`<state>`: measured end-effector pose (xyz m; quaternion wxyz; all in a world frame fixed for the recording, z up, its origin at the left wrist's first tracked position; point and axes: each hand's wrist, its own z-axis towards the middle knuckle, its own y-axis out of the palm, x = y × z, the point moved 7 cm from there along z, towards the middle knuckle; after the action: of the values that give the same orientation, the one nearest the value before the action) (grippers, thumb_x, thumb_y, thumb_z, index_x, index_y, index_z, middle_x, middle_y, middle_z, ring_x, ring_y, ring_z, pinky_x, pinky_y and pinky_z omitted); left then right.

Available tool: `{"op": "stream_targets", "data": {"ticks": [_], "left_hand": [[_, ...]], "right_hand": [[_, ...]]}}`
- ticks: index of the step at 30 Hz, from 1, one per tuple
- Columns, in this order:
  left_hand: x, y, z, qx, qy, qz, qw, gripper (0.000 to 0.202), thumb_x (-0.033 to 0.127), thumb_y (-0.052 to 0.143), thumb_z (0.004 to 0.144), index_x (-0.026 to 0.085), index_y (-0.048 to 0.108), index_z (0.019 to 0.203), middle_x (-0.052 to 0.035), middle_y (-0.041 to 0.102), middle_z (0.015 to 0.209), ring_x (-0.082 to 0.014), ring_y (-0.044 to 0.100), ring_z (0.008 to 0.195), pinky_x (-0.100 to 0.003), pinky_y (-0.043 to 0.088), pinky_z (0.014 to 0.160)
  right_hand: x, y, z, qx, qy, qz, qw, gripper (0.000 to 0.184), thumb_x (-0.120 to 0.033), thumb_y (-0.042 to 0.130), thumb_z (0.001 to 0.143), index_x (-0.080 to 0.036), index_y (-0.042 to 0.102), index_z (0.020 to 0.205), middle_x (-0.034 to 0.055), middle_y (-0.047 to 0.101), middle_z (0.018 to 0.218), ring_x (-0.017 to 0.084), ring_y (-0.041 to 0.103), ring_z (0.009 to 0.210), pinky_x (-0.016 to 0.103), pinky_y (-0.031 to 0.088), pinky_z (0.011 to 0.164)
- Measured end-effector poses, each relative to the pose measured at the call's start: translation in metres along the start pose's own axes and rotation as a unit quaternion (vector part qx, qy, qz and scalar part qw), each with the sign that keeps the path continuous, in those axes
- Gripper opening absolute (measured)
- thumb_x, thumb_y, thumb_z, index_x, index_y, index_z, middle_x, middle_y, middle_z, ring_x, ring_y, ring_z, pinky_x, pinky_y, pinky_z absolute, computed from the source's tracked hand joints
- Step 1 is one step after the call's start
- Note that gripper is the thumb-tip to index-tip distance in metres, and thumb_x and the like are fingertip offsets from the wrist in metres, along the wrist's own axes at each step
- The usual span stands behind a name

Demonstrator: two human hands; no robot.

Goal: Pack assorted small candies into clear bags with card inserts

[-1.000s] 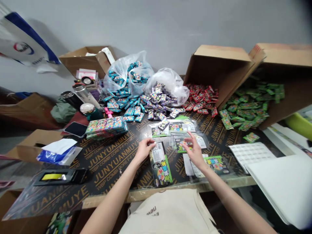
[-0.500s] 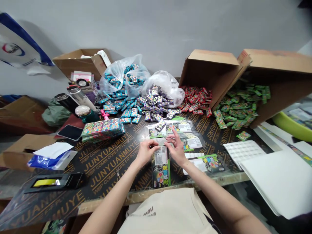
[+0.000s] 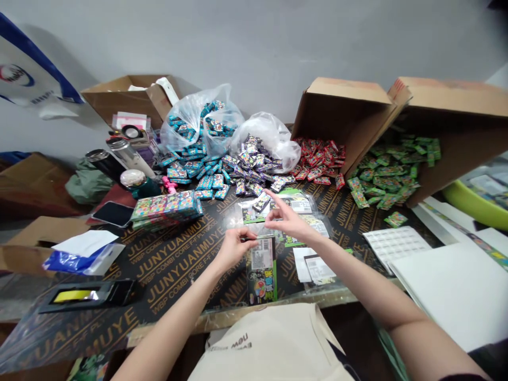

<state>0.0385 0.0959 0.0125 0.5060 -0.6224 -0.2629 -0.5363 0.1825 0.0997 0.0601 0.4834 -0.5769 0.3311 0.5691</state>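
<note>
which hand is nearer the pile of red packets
Right. The right hand is nearer the body than the red packets and left of them; the left hand is farther left, at the top of the black printed bag.

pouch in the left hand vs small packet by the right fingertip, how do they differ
Size: the pouch is larger than the small packet.
Pose: the pouch runs straight up the picture; the small packet lies aslant.
Hold: the left hand pinches the pouch's top; the right hand is beside the small packet, contact unclear.
Both are printed.
</note>
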Motion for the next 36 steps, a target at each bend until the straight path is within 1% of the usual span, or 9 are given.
{"op": "stream_targets", "data": {"ticks": [4,10,16,22,24,27,30,33,36], "left_hand": [[-0.004,-0.001,-0.002,0.007,-0.015,-0.009,1.0,0.01,0.02,0.066,0.063,0.012,0.064,0.067,-0.0057,0.067,0.069,-0.0178,0.062,0.067,-0.028,0.048,0.063],[0.0,0.002,-0.006,0.014,-0.001,0.017,1.0,0.01,0.017,0.06,0.065,0.012,0.065,0.072,-0.0051,0.068,0.072,-0.0169,0.062,0.068,-0.026,0.047,0.064],[0.004,0.005,-0.009,0.08,-0.007,0.023,0.996,0.014,0.026,0.067,0.064,0.012,0.062,0.063,-0.004,0.065,0.064,-0.0152,0.059,0.06,-0.025,0.046,0.059],[0.013,0.004,-0.005,0.018,0.0,0.062,0.998,0.032,0.026,0.068,0.063,0.016,0.064,0.093,-0.0016,0.067,0.07,-0.0159,0.06,0.064,-0.026,0.045,0.062],[0.008,-0.009,-0.001,-0.007,-0.023,0.062,0.998,0.028,0.029,0.068,0.063,0.017,0.067,0.089,-0.0022,0.068,0.071,-0.0169,0.06,0.064,-0.026,0.044,0.062],[-0.009,-0.055,-0.001,0.112,-0.095,-0.045,0.988,0.024,0.034,0.069,0.061,0.014,0.067,0.075,-0.0027,0.067,0.067,-0.0153,0.059,0.06,-0.024,0.043,0.057],[-0.032,-0.081,-0.019,0.243,-0.154,-0.242,0.927,0.034,0.035,0.073,0.058,0.013,0.062,0.082,-0.0004,0.065,0.066,-0.0117,0.057,0.055,-0.021,0.043,0.052],[-0.047,-0.058,-0.039,0.218,-0.182,-0.353,0.892,0.035,0.03,0.075,0.057,0.013,0.059,0.082,-0.0009,0.065,0.069,-0.0105,0.059,0.056,-0.021,0.046,0.055],[-0.057,-0.022,-0.057,0.129,-0.222,-0.337,0.906,0.041,0.027,0.075,0.057,0.013,0.058,0.091,-0.0047,0.067,0.077,-0.0136,0.062,0.064,-0.025,0.049,0.063]], "right_hand": [[0.008,0.025,0.007,-0.106,0.061,0.021,0.992,0.093,-0.017,0.067,0.067,-0.025,0.011,0.14,-0.0059,0.052,0.066,0.01,0.052,0.062,0.023,0.043,0.063],[0.018,0.031,0.007,-0.112,0.056,-0.031,0.992,0.092,-0.013,0.062,0.066,-0.025,0.009,0.14,-0.0062,0.053,0.067,0.008,0.049,0.059,0.022,0.042,0.061],[0.022,0.026,0.001,-0.027,0.046,-0.065,0.996,0.088,-0.009,0.062,0.061,-0.027,0.022,0.138,-0.0076,0.051,0.062,0.009,0.05,0.058,0.022,0.041,0.06],[0.066,0.032,-0.008,0.063,0.272,0.164,0.946,0.093,-0.013,0.063,0.058,-0.027,0.016,0.137,-0.0063,0.052,0.065,0.011,0.052,0.054,0.024,0.042,0.055],[0.069,0.025,-0.01,0.095,0.279,0.184,0.938,0.084,-0.02,0.062,0.064,-0.029,0.018,0.135,-0.0032,0.057,0.071,0.013,0.055,0.061,0.025,0.043,0.058],[0.063,-0.005,-0.017,0.22,0.179,0.124,0.951,0.079,-0.036,0.064,0.068,-0.034,0.021,0.134,0.0032,0.057,0.1,0.015,0.057,0.086,0.029,0.044,0.073],[0.072,-0.011,-0.032,0.25,0.165,0.113,0.947,0.089,-0.04,0.07,0.063,-0.032,0.018,0.136,0.0065,0.056,0.105,0.019,0.057,0.095,0.033,0.045,0.077],[0.086,-0.005,-0.037,0.243,0.175,0.218,0.929,0.094,-0.038,0.073,0.06,-0.029,0.018,0.136,0.0022,0.061,0.084,0.019,0.062,0.078,0.034,0.049,0.068],[0.074,-0.017,-0.035,0.284,0.109,0.241,0.922,0.092,-0.031,0.076,0.055,-0.026,0.026,0.132,-0.0034,0.06,0.07,0.015,0.061,0.063,0.028,0.049,0.061]]}}
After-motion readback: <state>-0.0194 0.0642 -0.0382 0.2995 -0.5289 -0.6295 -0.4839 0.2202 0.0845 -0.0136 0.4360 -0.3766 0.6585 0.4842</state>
